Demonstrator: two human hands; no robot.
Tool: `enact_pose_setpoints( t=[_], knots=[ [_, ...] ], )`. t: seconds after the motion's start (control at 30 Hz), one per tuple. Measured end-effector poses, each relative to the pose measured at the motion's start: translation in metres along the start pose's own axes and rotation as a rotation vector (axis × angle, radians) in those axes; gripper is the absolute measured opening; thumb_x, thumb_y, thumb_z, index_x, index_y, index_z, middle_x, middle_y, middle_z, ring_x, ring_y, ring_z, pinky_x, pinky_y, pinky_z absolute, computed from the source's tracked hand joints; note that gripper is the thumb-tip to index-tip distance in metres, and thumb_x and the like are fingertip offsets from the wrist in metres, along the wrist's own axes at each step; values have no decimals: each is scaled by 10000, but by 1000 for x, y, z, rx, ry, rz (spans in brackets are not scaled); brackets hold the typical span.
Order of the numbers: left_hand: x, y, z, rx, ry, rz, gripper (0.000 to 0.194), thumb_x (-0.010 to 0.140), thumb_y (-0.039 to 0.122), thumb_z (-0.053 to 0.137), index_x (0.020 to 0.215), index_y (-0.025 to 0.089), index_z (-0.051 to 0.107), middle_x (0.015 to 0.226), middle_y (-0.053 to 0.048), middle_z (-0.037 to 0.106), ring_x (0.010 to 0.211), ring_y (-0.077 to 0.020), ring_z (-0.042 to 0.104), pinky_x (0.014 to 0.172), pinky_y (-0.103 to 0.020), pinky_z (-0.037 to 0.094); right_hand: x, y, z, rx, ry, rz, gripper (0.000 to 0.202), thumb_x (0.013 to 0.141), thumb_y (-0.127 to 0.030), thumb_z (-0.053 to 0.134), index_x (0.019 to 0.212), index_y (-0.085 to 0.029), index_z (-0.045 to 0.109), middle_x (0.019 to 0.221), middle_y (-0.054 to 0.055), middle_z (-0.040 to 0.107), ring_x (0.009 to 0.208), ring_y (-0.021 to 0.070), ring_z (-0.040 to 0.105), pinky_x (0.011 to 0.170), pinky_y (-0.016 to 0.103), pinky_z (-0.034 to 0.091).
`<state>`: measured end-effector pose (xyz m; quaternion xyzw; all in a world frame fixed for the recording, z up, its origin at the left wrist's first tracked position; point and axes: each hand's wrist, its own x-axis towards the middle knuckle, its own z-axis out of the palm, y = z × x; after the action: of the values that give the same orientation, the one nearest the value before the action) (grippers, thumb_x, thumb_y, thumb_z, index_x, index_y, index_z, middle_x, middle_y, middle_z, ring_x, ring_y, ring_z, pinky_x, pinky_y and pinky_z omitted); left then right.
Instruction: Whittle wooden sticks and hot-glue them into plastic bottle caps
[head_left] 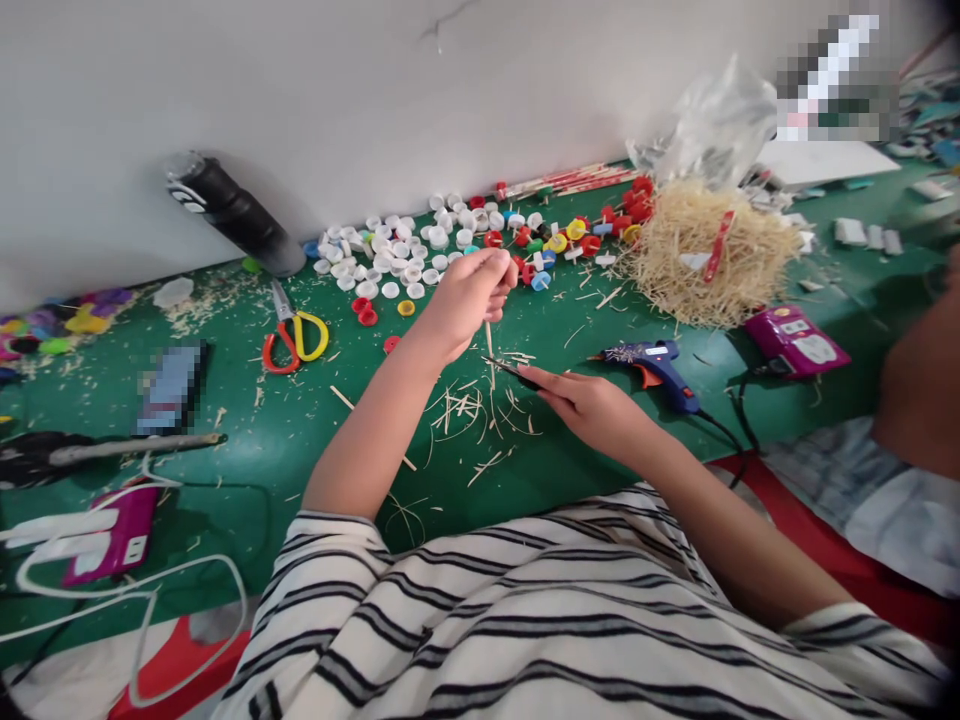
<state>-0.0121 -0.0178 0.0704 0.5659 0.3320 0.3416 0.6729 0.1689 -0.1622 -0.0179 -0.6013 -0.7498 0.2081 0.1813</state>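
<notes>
A thin pale wooden stick [490,345] points downward from my left hand [474,297], whose fingers are closed round its upper end. My right hand [589,405] grips a dark, narrow knife [513,370], and its blade lies against the lower part of the stick. Beneath both hands, curled wood shavings [459,408] are scattered on the green table [300,440].
White bottle caps [390,250] and coloured caps lie behind my hands. Scissors [289,330], a phone [171,388] and a black bottle [232,215] are leftward. Rightward are a blue glue gun [656,368], a shavings heap [705,255], a purple power strip [796,342] and another person's arm.
</notes>
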Motion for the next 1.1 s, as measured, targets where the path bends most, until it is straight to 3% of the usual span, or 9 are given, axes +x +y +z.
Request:
enact_pose_setpoints(
  t=[0.13, 0.43, 0.73, 0.97, 1.1],
  knots=[
    [-2, 1, -2, 15, 2, -8, 389, 1079, 388, 568, 750, 193, 497, 659, 72, 305, 504, -36, 304, 496, -175, 312, -8, -3, 0, 54, -25, -1, 522, 1110, -350, 418, 1608, -324, 572, 915, 48, 746, 741, 169, 644, 688, 280, 488],
    [-3, 1, -4, 32, -37, 1, 380, 1079, 395, 562, 762, 193, 507, 651, 79, 302, 481, -27, 292, 488, -170, 319, -15, -3, 9, 71, -86, 48, 529, 1098, -314, 440, 1611, -346, 563, 1235, 66, 813, 961, 216, 772, 836, 342, 616],
    [-3, 3, -4, 19, -60, 3, 384, 1085, 360, 548, 744, 186, 512, 640, 78, 313, 474, -22, 283, 475, -172, 301, -20, -3, 8, -52, -154, 54, 524, 1102, -301, 438, 1606, -377, 561, 1204, 52, 821, 1006, 238, 771, 809, 337, 592],
    [-3, 3, -3, 10, -57, -25, 390, 1073, 382, 586, 741, 195, 502, 636, 81, 301, 460, -22, 290, 472, -186, 306, -12, -6, 3, -63, 6, 11, 502, 1110, -347, 430, 1583, -373, 596, 949, 48, 770, 759, 179, 677, 673, 271, 488],
    [-2, 2, -4, 43, -50, -18, 394, 1082, 377, 564, 741, 189, 507, 626, 80, 306, 463, -21, 283, 473, -187, 294, -5, -8, 8, -16, -26, 21, 518, 1108, -353, 410, 1597, -358, 584, 923, 50, 739, 771, 179, 659, 677, 274, 465]
  ],
)
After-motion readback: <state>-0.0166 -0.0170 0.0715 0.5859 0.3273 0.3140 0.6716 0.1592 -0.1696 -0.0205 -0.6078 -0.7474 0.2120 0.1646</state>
